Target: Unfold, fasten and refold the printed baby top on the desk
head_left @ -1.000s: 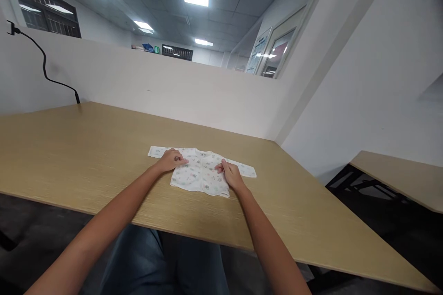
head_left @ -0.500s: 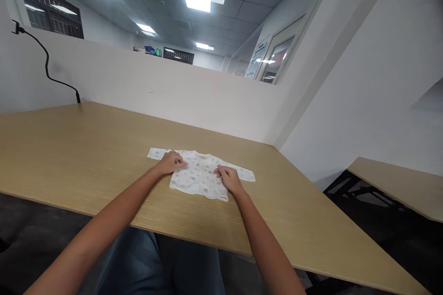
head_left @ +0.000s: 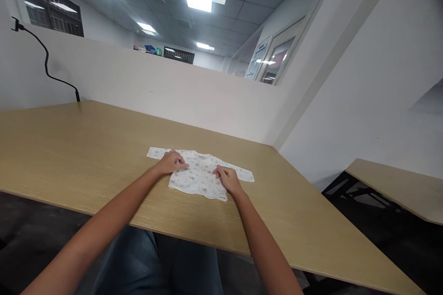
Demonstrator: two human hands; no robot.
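Note:
A small white baby shirt (head_left: pixel 199 176) with a scattered pastel print lies spread on the wooden table, neckline away from me and both sleeves stretched out sideways. My left hand (head_left: pixel 170 162) rests over its left side near the sleeve, fingers loosely curled and the thumb apart, reaching across the cloth. On the opposite side, my right hand (head_left: pixel 228 177) touches the shirt with bent fingers, thumb and index slightly apart. I see no cloth gathered up in either hand. The undersides of both hands are hidden.
The table (head_left: pixel 114 147) runs up to a low white partition (head_left: pixel 194 97). A black gooseneck holder (head_left: pixel 47 64) rises from its far left edge. At right stand a white wall (head_left: pixel 363 78) and a second table (head_left: pixel 401 184). My legs are below the front edge.
The view has shifted very slightly. Both hands stay in place on the shirt, and the shirt lies as before.

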